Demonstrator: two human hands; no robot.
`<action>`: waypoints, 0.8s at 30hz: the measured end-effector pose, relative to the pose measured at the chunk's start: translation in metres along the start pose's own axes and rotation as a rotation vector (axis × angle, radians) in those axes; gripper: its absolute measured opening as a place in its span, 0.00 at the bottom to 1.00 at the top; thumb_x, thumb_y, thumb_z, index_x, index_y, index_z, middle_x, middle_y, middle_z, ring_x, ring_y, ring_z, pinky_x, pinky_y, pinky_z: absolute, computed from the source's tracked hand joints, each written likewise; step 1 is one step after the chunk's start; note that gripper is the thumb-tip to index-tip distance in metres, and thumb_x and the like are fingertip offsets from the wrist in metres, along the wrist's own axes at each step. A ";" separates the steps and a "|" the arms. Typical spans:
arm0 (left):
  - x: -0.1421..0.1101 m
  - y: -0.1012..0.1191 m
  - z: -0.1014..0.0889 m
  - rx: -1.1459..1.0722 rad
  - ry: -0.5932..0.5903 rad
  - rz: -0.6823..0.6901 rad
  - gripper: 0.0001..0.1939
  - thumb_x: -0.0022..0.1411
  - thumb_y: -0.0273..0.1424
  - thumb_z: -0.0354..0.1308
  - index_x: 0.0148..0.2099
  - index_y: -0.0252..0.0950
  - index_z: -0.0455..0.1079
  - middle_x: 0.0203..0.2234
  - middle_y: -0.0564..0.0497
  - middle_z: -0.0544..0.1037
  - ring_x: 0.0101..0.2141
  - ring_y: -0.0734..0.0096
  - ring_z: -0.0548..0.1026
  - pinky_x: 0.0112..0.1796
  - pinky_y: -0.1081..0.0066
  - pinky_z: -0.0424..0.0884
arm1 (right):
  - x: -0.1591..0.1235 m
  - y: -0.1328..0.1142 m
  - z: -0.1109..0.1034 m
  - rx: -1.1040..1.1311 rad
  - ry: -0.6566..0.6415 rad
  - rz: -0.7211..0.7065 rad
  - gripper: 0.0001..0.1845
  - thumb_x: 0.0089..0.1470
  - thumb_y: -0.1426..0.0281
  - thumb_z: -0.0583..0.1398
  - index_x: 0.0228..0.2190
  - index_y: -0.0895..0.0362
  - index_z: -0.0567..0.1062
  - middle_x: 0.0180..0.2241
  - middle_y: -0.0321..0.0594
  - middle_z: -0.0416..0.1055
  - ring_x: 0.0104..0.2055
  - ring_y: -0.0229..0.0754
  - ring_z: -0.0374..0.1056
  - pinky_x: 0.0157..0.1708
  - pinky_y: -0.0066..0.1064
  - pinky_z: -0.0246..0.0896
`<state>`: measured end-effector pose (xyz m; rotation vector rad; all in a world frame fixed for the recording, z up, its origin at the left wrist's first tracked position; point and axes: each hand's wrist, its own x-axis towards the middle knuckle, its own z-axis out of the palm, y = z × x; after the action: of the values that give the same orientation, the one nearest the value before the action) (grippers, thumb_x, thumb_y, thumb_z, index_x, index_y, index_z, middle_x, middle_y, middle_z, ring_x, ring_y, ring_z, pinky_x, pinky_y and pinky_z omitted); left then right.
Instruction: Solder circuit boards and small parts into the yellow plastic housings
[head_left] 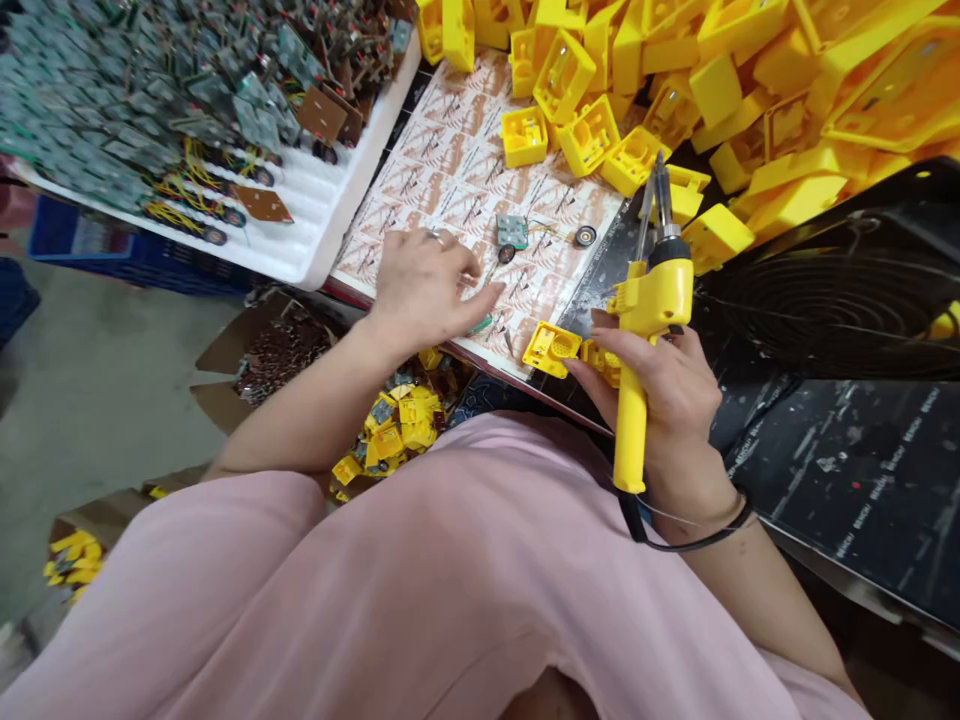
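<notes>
My right hand (667,385) is wrapped round a yellow soldering gun (656,300), its metal tip pointing up and away from me. Its thumb touches or lies very near a small yellow plastic housing (551,348) at the table's near edge; another yellow piece (600,362) shows partly behind the fingers. My left hand (427,285) hovers low over the printed sheet, thumb apart from loosely bent fingers, with nothing visibly held. A green piece (481,325) lies just below that thumb. Beyond the fingertips is a small circuit board (512,230), wired to a round part (585,236).
A white foam tray (330,200) heaped with circuit boards stands at the left. Yellow housings (592,135) pile up at the back right, beside a black fan-like guard (832,280). Boxes of yellow parts (401,425) sit below the table edge.
</notes>
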<state>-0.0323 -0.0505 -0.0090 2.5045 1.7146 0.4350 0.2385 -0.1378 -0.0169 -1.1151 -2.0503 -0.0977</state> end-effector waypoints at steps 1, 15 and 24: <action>0.003 0.004 0.004 -0.012 -0.019 -0.016 0.18 0.61 0.48 0.61 0.34 0.38 0.76 0.32 0.46 0.80 0.42 0.52 0.77 0.53 0.47 0.69 | 0.000 -0.001 -0.002 0.003 0.020 -0.006 0.18 0.61 0.71 0.67 0.51 0.50 0.72 0.35 0.34 0.82 0.36 0.43 0.80 0.48 0.39 0.75; -0.012 0.010 -0.028 -0.415 -0.041 0.110 0.12 0.66 0.39 0.58 0.38 0.40 0.80 0.33 0.51 0.85 0.32 0.68 0.79 0.39 0.65 0.76 | -0.008 -0.004 -0.001 0.126 -0.191 0.013 0.29 0.62 0.60 0.68 0.61 0.53 0.69 0.40 0.40 0.79 0.42 0.46 0.78 0.57 0.44 0.69; -0.015 0.012 -0.024 0.048 -0.034 0.438 0.16 0.75 0.35 0.51 0.46 0.42 0.81 0.32 0.48 0.84 0.37 0.57 0.78 0.40 0.54 0.70 | 0.006 -0.010 -0.007 0.061 0.028 -0.053 0.14 0.61 0.65 0.70 0.47 0.52 0.75 0.29 0.31 0.79 0.28 0.35 0.75 0.46 0.31 0.72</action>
<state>-0.0328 -0.0711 0.0140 2.9014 1.1673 0.3765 0.2336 -0.1426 -0.0049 -1.0168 -2.0445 -0.0765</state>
